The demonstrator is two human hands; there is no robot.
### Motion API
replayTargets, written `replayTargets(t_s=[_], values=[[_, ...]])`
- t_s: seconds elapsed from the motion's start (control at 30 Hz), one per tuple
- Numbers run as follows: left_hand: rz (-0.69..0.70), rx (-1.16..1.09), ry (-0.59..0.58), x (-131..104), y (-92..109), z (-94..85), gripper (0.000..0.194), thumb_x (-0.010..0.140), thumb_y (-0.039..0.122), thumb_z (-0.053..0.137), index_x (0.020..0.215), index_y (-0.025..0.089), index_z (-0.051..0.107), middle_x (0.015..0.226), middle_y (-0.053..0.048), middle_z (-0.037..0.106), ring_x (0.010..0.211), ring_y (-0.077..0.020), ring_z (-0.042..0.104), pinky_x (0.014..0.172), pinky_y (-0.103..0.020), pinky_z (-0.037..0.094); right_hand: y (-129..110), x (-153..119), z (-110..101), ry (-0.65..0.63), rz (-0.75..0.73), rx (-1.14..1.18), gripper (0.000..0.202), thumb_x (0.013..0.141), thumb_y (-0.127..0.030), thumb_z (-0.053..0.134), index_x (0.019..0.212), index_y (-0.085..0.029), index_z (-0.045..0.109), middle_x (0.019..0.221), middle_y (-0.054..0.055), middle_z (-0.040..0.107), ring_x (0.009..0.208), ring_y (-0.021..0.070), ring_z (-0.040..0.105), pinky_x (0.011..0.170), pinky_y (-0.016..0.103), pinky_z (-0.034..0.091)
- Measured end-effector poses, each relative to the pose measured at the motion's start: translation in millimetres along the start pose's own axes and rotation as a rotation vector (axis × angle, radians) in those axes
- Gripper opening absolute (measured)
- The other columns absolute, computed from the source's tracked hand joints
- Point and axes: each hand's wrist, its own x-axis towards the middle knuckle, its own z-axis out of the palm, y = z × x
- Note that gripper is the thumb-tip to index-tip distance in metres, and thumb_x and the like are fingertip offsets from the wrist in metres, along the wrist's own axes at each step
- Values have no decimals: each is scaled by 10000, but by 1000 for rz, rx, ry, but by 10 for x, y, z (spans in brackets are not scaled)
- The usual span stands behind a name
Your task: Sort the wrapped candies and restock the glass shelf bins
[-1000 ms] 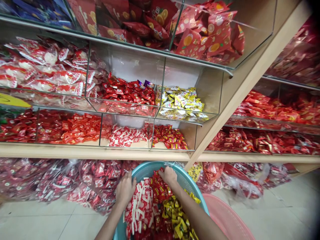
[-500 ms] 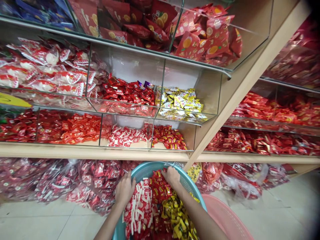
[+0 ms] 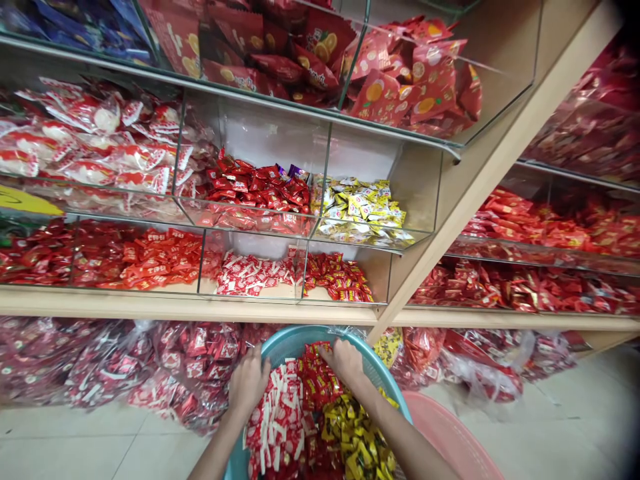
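A teal plastic basket [image 3: 293,333] stands at the bottom centre, filled with wrapped candies. White-and-red candies [image 3: 277,417] lie at its left, red-and-yellow ones [image 3: 317,380] at the far side, and yellow-and-black ones [image 3: 363,437] at the right. My left hand [image 3: 249,381] is closed over the basket's left rim, its fingertips bent inward beside the white-and-red candies. Inside the far right of the basket is my right hand [image 3: 346,363], fingers curled and thumb against the red-and-yellow candies. What its fingers hold, if anything, is hidden.
Wooden shelving with clear candy bins [image 3: 265,217] rises in front. Its bottom ledge [image 3: 150,305] runs just beyond the basket. Plastic bags of candies [image 3: 200,360] lie underneath, on both sides. A pink basket [image 3: 445,433] sits at the right on the tiled floor [image 3: 565,427].
My right hand has shifted slightly toward me, and its thumb reaches a little farther left over the red-and-yellow candies. My left hand stays on the rim.
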Motion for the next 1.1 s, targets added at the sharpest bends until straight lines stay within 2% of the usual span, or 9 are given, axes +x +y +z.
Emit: replayTargets(t_s=[0.1,0.2,0.27,0.33,0.43,0.53,0.73,1.0,1.1], values=[[0,6,4,2,-4,6,443,882,334,285,1208,99,471,1098,-150,615,859,-195,631,683,-299,497,-87,-139,-300,-70,-198,72,381,784,-509,499,777,-157,645,807,96,664,771,194,613,624,245,397],[4,5,5,-1,0,-6,426,880,327,292,1199,110,471,1080,-136,623,855,-193,633,683,-297,496,-166,-152,-744,-159,-404,275,421,760,-551,500,652,-160,615,613,20,613,584,125,541,510,208,330],[-3,-1,-6,-5,6,-17,424,884,327,282,1196,109,470,1062,-131,630,838,-188,637,670,-290,496,-169,-51,-1051,-80,-466,356,433,778,-549,473,662,-155,607,599,5,597,554,104,504,502,198,316],[-9,0,-13,-10,16,-31,428,888,325,274,1198,103,468,1063,-133,631,837,-184,639,671,-284,495,-118,116,-1303,97,-395,315,390,807,-503,456,706,-160,610,662,18,618,607,114,529,539,203,330],[-13,13,-13,-17,38,-61,432,891,323,274,1204,96,467,1096,-142,619,882,-185,632,706,-280,490,22,382,-1514,290,-165,111,309,833,-433,444,862,-177,615,851,66,646,779,163,587,629,223,369],[-16,26,-19,-22,56,-93,428,889,327,287,1207,105,467,1118,-143,612,918,-189,622,739,-285,482,120,558,-1550,286,-32,-100,323,826,-375,476,1016,-138,585,1025,141,608,938,225,581,720,261,404],[-18,29,-16,-24,58,-99,433,889,320,288,1218,101,465,1119,-142,612,921,-186,624,747,-280,483,42,680,-1495,64,10,-180,355,830,-317,470,1093,-101,574,1083,192,601,1014,287,569,775,328,432],[-28,-3,-40,-17,69,-94,452,892,316,273,1232,78,454,1154,-163,592,910,-192,626,721,-290,499,165,666,-1473,156,-118,-162,293,849,-280,401,1014,-146,603,1012,151,641,944,265,605,744,317,435],[-20,10,-37,-26,78,-123,439,887,314,281,1214,85,464,1148,-156,595,925,-200,620,739,-301,493,164,638,-1507,181,-84,-129,280,835,-289,427,1010,-163,605,1019,143,634,939,259,608,719,304,443]])
